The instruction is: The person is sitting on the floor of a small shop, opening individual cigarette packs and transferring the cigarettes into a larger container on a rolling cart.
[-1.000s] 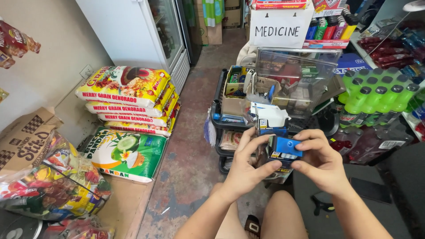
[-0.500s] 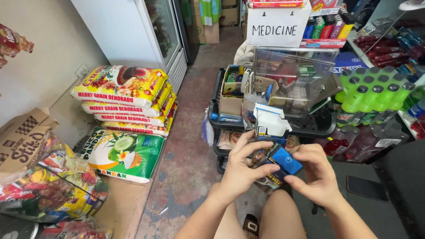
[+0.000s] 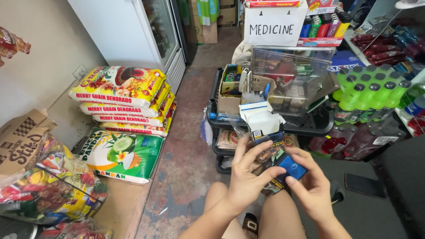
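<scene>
Head view: left hand (image 3: 248,177) grips an opened dark carton (image 3: 270,152), fingers wrapped round its side, just in front of the black cart (image 3: 316,124). Right hand (image 3: 312,186) pinches a small blue pack (image 3: 292,166) at the carton's mouth. Since half a second ago, the blue pack sits nearer the carton. The carton's lower part is hidden behind the fingers.

A cramped shop corner with a worn, reddish concrete floor (image 3: 186,168).

A beige wall (image 3: 40,66) stands on the left beside a white glass-door fridge (image 3: 137,35). Stacked yellow sacks (image 3: 121,99) lie on the floor, a black tiered cart (image 3: 310,124) holds boxes, and green bottles (image 3: 367,95) crowd the right.
</scene>
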